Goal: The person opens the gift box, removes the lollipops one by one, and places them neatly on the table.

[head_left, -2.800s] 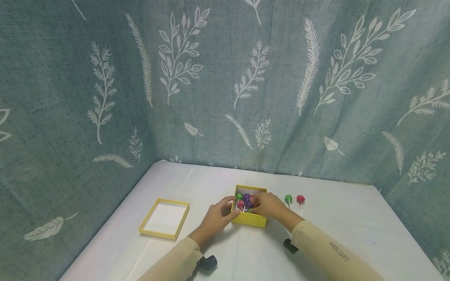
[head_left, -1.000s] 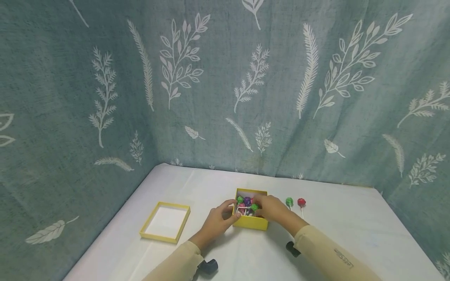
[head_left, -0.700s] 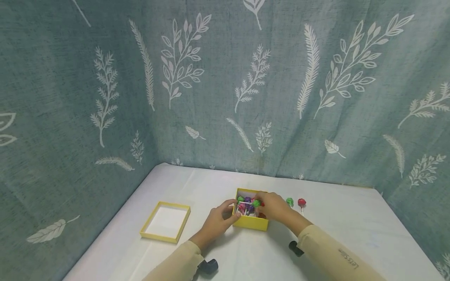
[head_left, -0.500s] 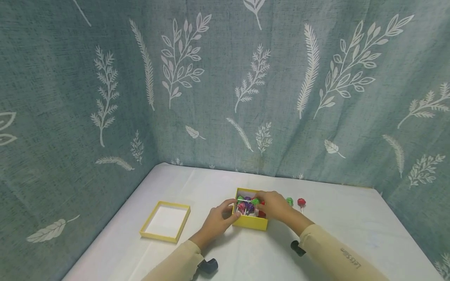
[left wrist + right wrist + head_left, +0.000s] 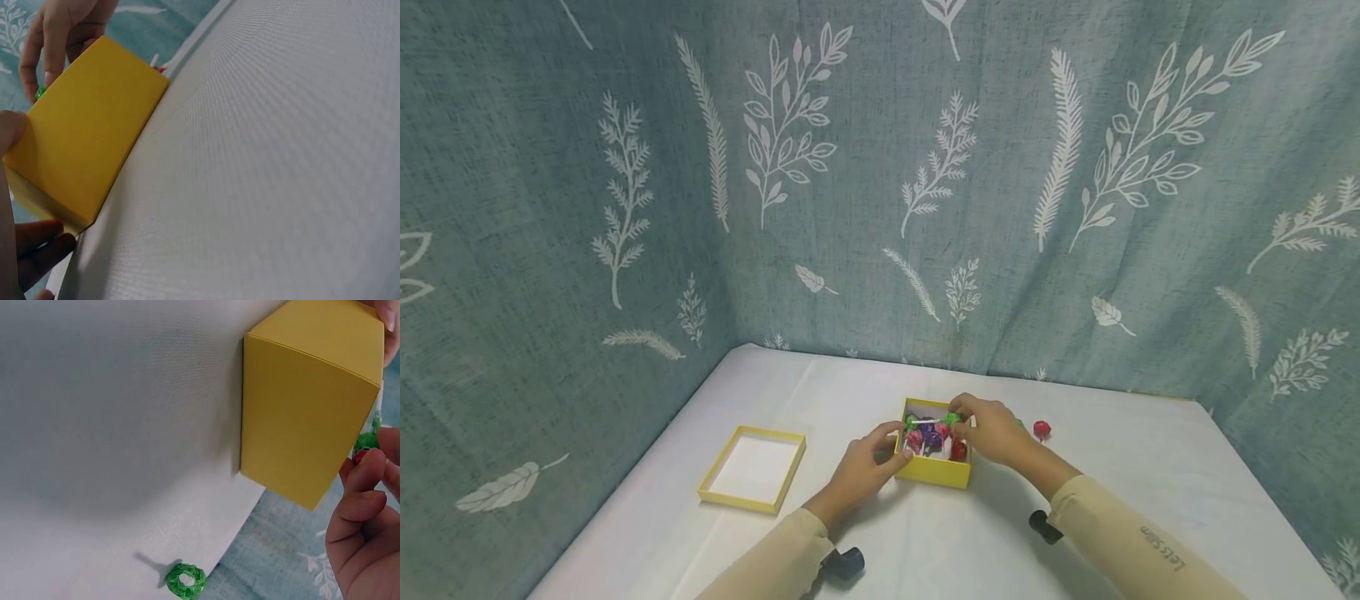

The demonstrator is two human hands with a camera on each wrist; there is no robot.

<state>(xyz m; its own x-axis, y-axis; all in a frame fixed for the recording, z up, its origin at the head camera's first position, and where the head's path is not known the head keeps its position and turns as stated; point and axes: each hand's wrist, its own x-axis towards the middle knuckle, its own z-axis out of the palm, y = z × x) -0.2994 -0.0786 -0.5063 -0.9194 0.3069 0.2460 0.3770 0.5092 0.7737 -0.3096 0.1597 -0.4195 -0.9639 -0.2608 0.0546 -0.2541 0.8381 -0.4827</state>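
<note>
My left hand (image 5: 859, 471) grips the left side of a yellow open box (image 5: 932, 473), thumb near its front corner. Inside lie several lollipops in green, purple, pink and red wrappers, including a red lollipop (image 5: 958, 450) in the front right corner. Over the back right of the box my right hand (image 5: 992, 431) pinches a green lollipop (image 5: 952, 418) by its wrapped head. Its white stick points left across the box. The right wrist view shows the fingers at this green head (image 5: 365, 441), beside the yellow wall (image 5: 306, 412).
A shallow yellow-rimmed lid (image 5: 778, 477) lies inside up on the white table (image 5: 880, 550), left of the box. On the right are a red lollipop (image 5: 1042, 429) and a green lollipop (image 5: 185, 581), mostly hidden by my right arm in the head view. A patterned curtain (image 5: 865, 292) stands behind.
My right hand came up from among the lollipops with the green one and shifted toward the box's back right, uncovering the red one in the corner. My left hand stays on the box.
</note>
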